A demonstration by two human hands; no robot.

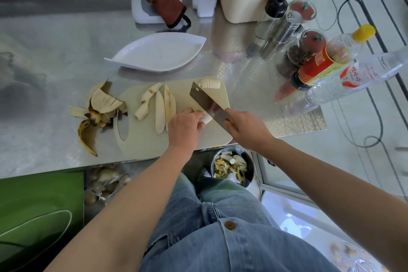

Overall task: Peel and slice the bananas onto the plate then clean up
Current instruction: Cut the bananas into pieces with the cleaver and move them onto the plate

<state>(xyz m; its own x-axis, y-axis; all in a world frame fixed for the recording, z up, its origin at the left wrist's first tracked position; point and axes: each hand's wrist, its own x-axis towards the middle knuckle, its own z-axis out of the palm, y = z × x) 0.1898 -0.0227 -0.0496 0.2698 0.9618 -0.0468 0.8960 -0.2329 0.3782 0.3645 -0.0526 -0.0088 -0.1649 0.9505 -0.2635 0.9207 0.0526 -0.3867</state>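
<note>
Cleaver (207, 101) down at the banana piece (206, 119) on the cutting board (141, 143)!
Right hand (247, 128) wraps the cleaver's handle; left hand (185, 126) grips the banana piece with curled fingers, just beside the blade.

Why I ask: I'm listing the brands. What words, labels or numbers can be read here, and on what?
No text can be read for certain.
Clear bottle: red and white label with large red characters, too blurred to read.
Sauce bottle: red and yellow label, print too small to read.
No other writing is visible.
</note>
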